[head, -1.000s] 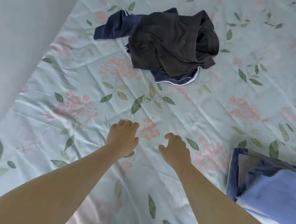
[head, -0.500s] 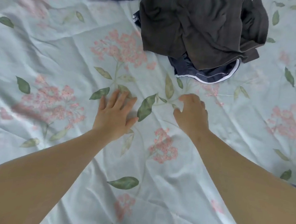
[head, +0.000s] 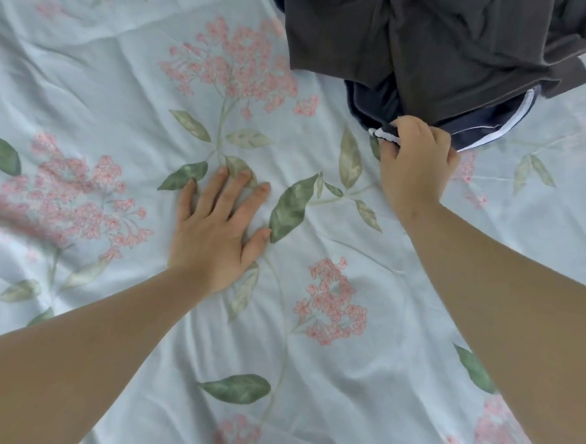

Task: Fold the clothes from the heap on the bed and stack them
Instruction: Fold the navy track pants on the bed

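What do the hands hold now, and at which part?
The right hand pinches the navy garment at its white-trimmed edge. The left hand lies flat on the sheet, holding nothing.

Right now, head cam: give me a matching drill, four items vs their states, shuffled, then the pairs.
Column one
1. left hand
2. right hand
3. brown garment
4. navy garment

Column two
a. lies under the other garment, white trim showing
b. fingers spread flat on the sheet
c. lies on top of the other garment
d. pinches a white-trimmed edge

Pairs: 1-b, 2-d, 3-c, 4-a
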### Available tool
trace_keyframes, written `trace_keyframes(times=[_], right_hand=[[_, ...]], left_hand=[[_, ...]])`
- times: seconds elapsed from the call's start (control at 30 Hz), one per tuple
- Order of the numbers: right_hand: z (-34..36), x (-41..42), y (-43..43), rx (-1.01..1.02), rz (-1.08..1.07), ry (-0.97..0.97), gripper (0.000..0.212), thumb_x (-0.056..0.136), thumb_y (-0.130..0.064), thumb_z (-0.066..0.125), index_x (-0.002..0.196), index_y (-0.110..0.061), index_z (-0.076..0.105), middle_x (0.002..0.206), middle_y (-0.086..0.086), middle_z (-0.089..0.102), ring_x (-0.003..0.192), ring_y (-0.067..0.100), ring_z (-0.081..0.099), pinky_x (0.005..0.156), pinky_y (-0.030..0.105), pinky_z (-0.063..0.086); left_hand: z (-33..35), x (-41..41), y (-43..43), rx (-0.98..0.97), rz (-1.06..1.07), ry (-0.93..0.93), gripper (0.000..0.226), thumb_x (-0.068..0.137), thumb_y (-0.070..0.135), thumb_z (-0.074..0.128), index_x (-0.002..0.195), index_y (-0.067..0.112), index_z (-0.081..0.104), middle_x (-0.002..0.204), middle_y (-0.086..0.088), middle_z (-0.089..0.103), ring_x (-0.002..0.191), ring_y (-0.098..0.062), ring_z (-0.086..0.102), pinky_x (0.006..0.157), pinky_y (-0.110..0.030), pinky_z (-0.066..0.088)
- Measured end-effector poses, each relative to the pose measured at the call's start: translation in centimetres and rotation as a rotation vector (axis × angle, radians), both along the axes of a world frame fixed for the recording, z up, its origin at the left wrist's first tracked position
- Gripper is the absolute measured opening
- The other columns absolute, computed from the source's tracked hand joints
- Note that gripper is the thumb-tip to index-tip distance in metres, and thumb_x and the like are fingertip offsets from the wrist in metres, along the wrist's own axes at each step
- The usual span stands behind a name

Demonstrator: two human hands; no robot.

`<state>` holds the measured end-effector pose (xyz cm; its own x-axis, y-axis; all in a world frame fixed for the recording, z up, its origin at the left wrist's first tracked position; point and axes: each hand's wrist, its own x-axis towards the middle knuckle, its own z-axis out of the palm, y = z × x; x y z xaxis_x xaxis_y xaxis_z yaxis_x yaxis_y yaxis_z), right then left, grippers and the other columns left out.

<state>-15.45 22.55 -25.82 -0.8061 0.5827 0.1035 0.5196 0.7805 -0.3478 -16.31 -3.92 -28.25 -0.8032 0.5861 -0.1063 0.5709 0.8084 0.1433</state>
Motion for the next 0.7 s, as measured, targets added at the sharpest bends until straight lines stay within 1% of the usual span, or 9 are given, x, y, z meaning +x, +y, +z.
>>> trace_keyframes(times=[0.1,0.2,0.33,0.4,0.5,0.53,0.6,0.67,0.7], right_hand=[[1.1,3.2,-2.5,-0.079,0.003,0.011,0.008,0.09,-0.021,0.052,0.095,-0.016,0.056,0.092,-0.005,0.054,0.107,0.023,0.043,0.077,0.026,0.012],[2.8,7.9,-5.2,-0.153,0.037,-0.037,0.008,0.092,-0.021,0.051,0.095,-0.017,0.057,0.082,-0.009,0.047,0.099,0.02,0.046,0.079,0.025,0.014],[6.3,13.7,-8.0,-0.275,0.063,-0.112,0.007,0.095,-0.024,0.05,0.096,-0.02,0.056,0.072,-0.01,0.049,0.086,0.018,0.05,0.088,0.031,0.026],[8.6,16.0,-8.9,-0.328,0.077,-0.123,0.005,0.095,-0.024,0.049,0.094,-0.023,0.054,0.065,-0.011,0.047,0.075,0.018,0.048,0.088,0.033,0.032],[13.1,18.7,-9.7,-0.394,0.093,-0.065,0.016,0.094,-0.022,0.051,0.081,-0.029,0.045,0.058,-0.01,0.04,0.064,0.014,0.04,0.077,0.031,0.03],[14.7,19.6,-10.0,-0.422,0.095,-0.036,0.026,0.093,-0.021,0.052,0.074,-0.032,0.039,0.056,-0.009,0.038,0.061,0.012,0.036,0.073,0.03,0.029],[18.1,21.6,-10.6,-0.507,0.088,0.002,0.039,0.092,-0.021,0.052,0.063,-0.035,0.031,0.053,-0.008,0.037,0.059,0.013,0.033,0.066,0.028,0.027],[21.2,23.6,-11.2,-0.592,0.094,0.003,0.042,0.092,-0.023,0.052,0.059,-0.036,0.03,0.056,-0.012,0.041,0.058,0.011,0.031,0.062,0.027,0.025],[22.5,24.5,-11.5,-0.621,0.102,0.006,0.042,0.093,-0.023,0.052,0.059,-0.035,0.029,0.057,-0.014,0.042,0.057,0.011,0.03,0.061,0.027,0.025]], left_hand=[[0.6,-0.1,0.1,-0.048,0.018,-0.039,0.065,0.089,0.058,0.012,0.149,0.034,0.02,0.157,-0.002,0.02,0.145,-0.025,0.011,0.112,-0.041,-0.007],[1.6,-0.2,0.1,-0.069,0.048,-0.141,0.062,0.09,0.059,0.009,0.149,0.04,0.011,0.16,0.004,0.006,0.146,-0.019,-0.003,0.113,-0.04,-0.011],[5.5,0.7,1.1,0.094,0.098,-0.398,0.057,0.097,0.044,0.037,0.149,0.035,0.015,0.159,0.005,0.005,0.146,-0.018,0.001,0.115,-0.041,0.005],[8.4,2.5,1.7,0.187,-0.015,-0.376,0.069,0.094,0.041,0.049,0.15,0.033,0.009,0.159,0.003,0.004,0.145,-0.019,0.007,0.113,-0.041,0.016],[12.1,6.0,2.6,0.147,-0.219,-0.248,0.086,0.086,0.038,0.063,0.149,0.037,0.005,0.157,0.004,0.001,0.144,-0.019,0.006,0.112,-0.041,0.02],[13.2,7.1,2.8,0.152,-0.219,-0.222,0.082,0.086,0.037,0.064,0.149,0.037,0.011,0.157,0.004,0.006,0.144,-0.018,0.007,0.112,-0.04,0.02],[15.4,8.9,3.0,0.255,-0.133,-0.201,0.059,0.087,0.032,0.064,0.14,0.03,0.039,0.148,0.003,0.03,0.141,-0.019,0.02,0.111,-0.039,0.025],[18.0,10.1,2.9,0.398,-0.045,-0.212,0.027,0.088,0.022,0.063,0.115,0.02,0.061,0.119,0.006,0.056,0.124,-0.019,0.044,0.104,-0.04,0.037],[19.4,10.7,2.7,0.437,-0.031,-0.256,0.015,0.088,0.019,0.061,0.103,0.019,0.064,0.102,0.008,0.06,0.109,-0.018,0.052,0.094,-0.039,0.043]])
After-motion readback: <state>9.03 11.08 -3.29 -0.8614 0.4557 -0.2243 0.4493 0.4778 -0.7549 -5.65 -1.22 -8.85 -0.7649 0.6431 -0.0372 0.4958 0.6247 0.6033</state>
